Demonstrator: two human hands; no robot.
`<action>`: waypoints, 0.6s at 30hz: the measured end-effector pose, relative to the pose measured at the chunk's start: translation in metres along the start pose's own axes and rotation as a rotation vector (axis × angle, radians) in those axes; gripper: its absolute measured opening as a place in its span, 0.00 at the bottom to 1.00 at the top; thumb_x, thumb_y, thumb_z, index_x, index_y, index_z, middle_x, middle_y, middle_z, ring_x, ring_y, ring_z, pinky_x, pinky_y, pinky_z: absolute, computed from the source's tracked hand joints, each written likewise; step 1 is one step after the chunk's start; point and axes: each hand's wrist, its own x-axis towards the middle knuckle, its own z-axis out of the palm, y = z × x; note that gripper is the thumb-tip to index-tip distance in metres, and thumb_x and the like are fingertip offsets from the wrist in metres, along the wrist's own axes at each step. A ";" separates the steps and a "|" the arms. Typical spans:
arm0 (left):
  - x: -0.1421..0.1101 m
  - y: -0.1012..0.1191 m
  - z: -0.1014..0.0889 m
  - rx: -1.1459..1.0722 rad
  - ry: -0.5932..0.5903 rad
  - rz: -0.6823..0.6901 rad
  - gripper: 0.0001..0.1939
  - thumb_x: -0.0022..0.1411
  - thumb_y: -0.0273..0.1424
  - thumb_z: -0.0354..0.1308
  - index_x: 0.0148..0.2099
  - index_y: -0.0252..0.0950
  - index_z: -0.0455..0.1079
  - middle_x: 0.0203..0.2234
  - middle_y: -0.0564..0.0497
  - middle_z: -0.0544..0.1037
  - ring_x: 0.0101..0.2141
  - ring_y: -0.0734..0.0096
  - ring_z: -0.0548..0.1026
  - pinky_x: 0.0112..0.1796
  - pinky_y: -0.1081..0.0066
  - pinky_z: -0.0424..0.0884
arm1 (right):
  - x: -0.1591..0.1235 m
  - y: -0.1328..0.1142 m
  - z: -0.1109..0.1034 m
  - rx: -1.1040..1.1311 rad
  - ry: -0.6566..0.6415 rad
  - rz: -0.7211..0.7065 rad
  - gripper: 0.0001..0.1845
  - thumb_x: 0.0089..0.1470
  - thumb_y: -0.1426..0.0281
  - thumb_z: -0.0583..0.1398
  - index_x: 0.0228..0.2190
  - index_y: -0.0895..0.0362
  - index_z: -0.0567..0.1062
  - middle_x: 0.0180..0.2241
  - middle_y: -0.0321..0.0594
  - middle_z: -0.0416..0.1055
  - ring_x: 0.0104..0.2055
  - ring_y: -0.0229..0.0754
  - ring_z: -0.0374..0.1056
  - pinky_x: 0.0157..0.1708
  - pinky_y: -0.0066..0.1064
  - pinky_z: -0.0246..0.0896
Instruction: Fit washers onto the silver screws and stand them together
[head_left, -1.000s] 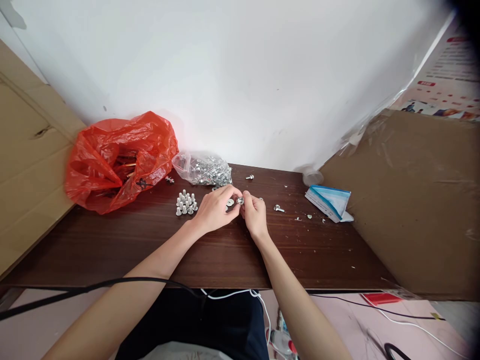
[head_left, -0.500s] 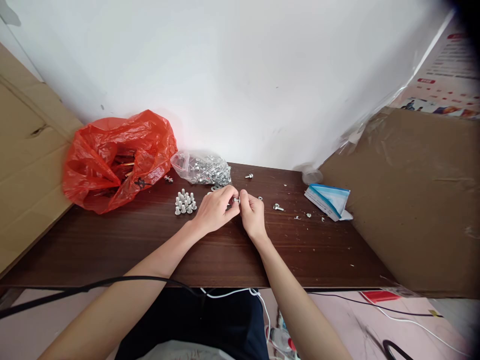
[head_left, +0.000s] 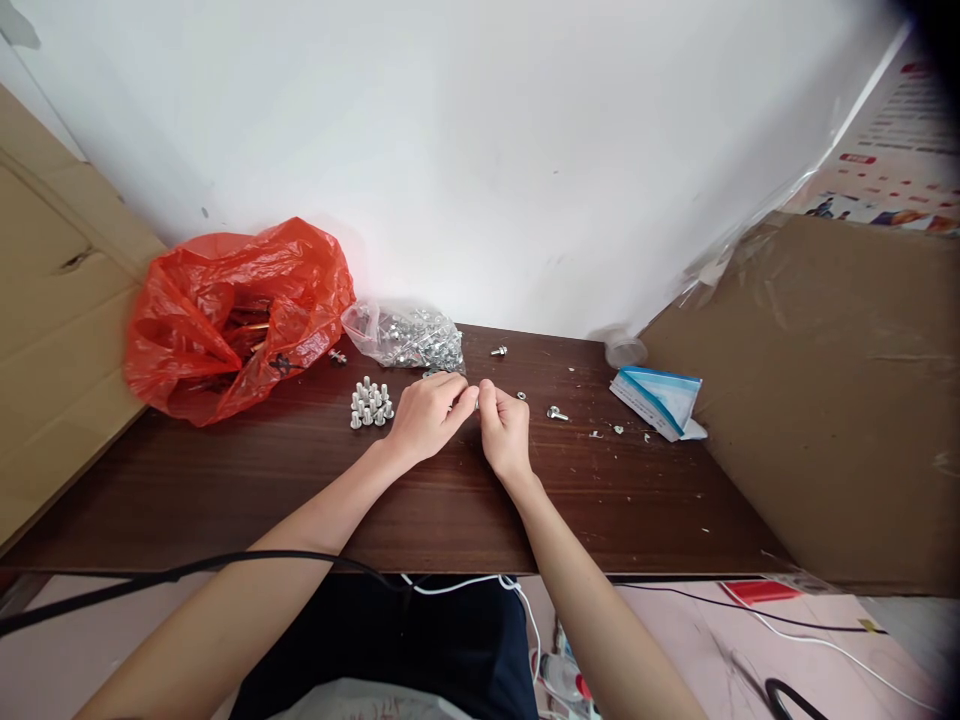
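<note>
My left hand [head_left: 429, 418] and my right hand [head_left: 507, 434] meet above the middle of the table, thumbs and fingertips pinched together. Between them is a small silver bolt, now almost wholly covered by the fingers. Left of my left hand, several silver bolts [head_left: 371, 404] stand on their heads in a tight group. A few washers [head_left: 433, 374] lie just behind my left hand, partly hidden by it. To the right of my right hand are a small nut or washer [head_left: 521, 396] and a loose bolt [head_left: 557, 413]. Another bolt [head_left: 499, 351] lies farther back.
A clear plastic bag of metal fasteners [head_left: 420, 340] lies against the wall, beside an open red plastic bag [head_left: 300, 270]. At the right are a blue-and-white packet [head_left: 660, 400] and a clear cup [head_left: 625, 349]. Cardboard [head_left: 825, 400] flanks the table [head_left: 450, 520]. A black cable [head_left: 247, 556] crosses the front.
The fingers of my left hand have closed in toward my right hand, and the bolt that showed between them is now mostly covered. My right hand has barely moved.
</note>
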 end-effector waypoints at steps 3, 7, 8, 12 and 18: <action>0.000 0.002 -0.003 -0.032 0.000 0.012 0.08 0.66 0.34 0.47 0.38 0.37 0.64 0.32 0.51 0.75 0.30 0.72 0.70 0.32 0.71 0.62 | 0.001 0.004 0.000 0.036 0.033 0.069 0.28 0.61 0.51 0.48 0.16 0.55 0.54 0.16 0.31 0.51 0.21 0.33 0.46 0.23 0.30 0.41; -0.001 0.003 -0.003 -0.018 -0.039 0.089 0.06 0.61 0.28 0.49 0.41 0.38 0.62 0.36 0.50 0.75 0.34 0.70 0.72 0.35 0.71 0.65 | 0.003 0.010 0.000 0.097 0.033 0.130 0.29 0.60 0.49 0.49 0.16 0.55 0.57 0.16 0.32 0.54 0.20 0.34 0.49 0.22 0.30 0.44; -0.001 0.003 -0.002 -0.013 -0.046 0.100 0.06 0.60 0.27 0.49 0.41 0.38 0.62 0.36 0.50 0.74 0.34 0.70 0.72 0.35 0.71 0.65 | 0.003 0.011 0.000 0.111 0.031 0.135 0.29 0.59 0.49 0.49 0.16 0.55 0.57 0.16 0.32 0.54 0.20 0.34 0.49 0.22 0.30 0.44; 0.000 0.003 -0.002 -0.005 -0.055 0.091 0.04 0.62 0.28 0.48 0.39 0.38 0.62 0.34 0.51 0.74 0.32 0.72 0.70 0.35 0.71 0.64 | 0.003 0.011 0.001 0.159 0.024 0.142 0.29 0.58 0.47 0.50 0.16 0.55 0.56 0.16 0.32 0.53 0.20 0.34 0.48 0.21 0.29 0.43; 0.001 0.001 -0.002 0.039 -0.058 0.066 0.13 0.66 0.31 0.43 0.28 0.37 0.58 0.27 0.51 0.69 0.27 0.73 0.64 0.30 0.71 0.59 | 0.001 0.003 0.001 0.079 -0.031 0.045 0.29 0.60 0.49 0.49 0.16 0.55 0.55 0.16 0.32 0.52 0.20 0.33 0.47 0.22 0.30 0.41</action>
